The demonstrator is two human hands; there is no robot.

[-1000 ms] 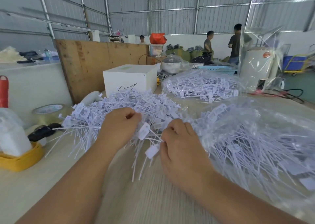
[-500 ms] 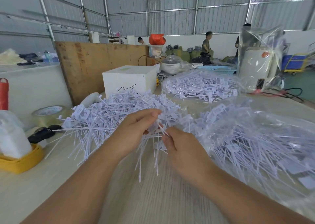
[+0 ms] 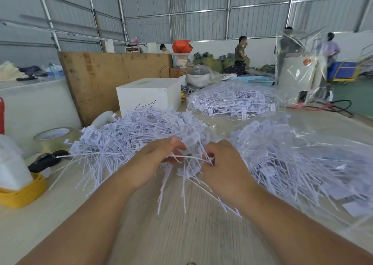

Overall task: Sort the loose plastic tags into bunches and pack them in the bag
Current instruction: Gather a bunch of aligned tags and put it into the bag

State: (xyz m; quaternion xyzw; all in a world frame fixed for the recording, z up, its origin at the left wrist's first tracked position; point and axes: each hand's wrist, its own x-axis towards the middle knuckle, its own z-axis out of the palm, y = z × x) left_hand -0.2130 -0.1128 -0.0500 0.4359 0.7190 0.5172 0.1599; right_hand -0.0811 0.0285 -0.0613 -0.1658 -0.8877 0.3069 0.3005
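Both hands meet over the middle of the table [image 3: 50, 224]. The left hand [image 3: 153, 163] and right hand [image 3: 224, 163] each pinch strands of one small bunch of tags [image 3: 187, 176]. The loose tag pile [image 3: 131, 137] lies just behind; the bag [image 3: 302, 163] lies toward the right edge.

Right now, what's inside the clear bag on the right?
The clear bag holds a mass of white plastic tags, lying crisscross. The bag's lower layers and bottom are covered, so nothing else can be confirmed.
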